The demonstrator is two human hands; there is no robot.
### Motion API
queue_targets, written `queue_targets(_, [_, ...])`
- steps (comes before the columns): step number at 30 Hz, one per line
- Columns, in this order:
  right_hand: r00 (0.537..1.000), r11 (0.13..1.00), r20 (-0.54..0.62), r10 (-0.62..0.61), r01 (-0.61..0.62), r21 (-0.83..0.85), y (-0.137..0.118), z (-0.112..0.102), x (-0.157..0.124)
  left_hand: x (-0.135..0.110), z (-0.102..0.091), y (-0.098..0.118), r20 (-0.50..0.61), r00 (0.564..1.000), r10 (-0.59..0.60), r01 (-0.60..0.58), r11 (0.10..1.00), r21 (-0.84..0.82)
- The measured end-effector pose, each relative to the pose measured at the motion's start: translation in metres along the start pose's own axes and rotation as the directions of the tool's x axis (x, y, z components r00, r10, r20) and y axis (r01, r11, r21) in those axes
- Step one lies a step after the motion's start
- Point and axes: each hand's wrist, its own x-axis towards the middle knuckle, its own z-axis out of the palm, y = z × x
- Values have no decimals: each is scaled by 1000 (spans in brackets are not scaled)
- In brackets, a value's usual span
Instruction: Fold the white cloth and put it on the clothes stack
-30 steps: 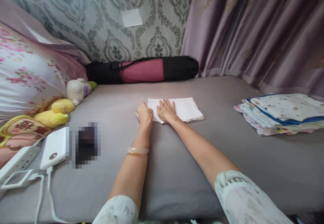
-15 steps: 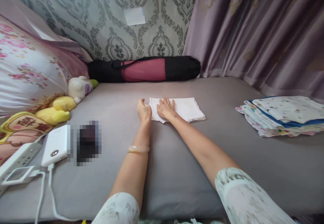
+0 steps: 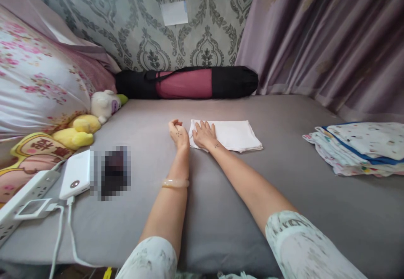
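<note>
A folded white cloth (image 3: 238,136) lies flat on the grey bed sheet in front of me. My right hand (image 3: 204,135) rests palm down on its left part, fingers spread. Just off the cloth's left edge, my left hand (image 3: 179,135) is turned on its side with loosely bent fingers. Nothing shows in it, though part of its palm side is hidden. Whether it touches the cloth's edge I cannot tell.
A stack of folded printed cloths (image 3: 362,148) sits at the right. Along the wall lies a long black-and-red bag (image 3: 186,83). At left are plush toys (image 3: 74,134), a white power bank (image 3: 75,174), a power strip (image 3: 31,195) and cables.
The view has shifted slightly. My right hand has slid a little left over the cloth, and my left hand has moved slightly away from its left edge.
</note>
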Motion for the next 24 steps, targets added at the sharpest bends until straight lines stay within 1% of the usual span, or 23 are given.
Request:
queue_targets(5, [998,1000,62,16,-16,0,-4,-7,3,-1,-1,2,11,1000,-1,0,999,54])
queue_targets(10, [998,998,7,-65,64,26,-20,-12,8,-1,-1,5,34,999,-17,11,989,149])
queue_targets(15, [988,992,97,-123,125,-8,-29,-10,8,-1,-1,4,50,998,-31,23,989,145])
queue_targets(21, [987,992,101,-123,125,-8,-27,-8,5,-2,0,4,78,997,-23,11,989,147])
queue_targets(24, [985,990,107,-134,128,55,-26,-8,11,-4,1,5,104,994,-20,7,993,122])
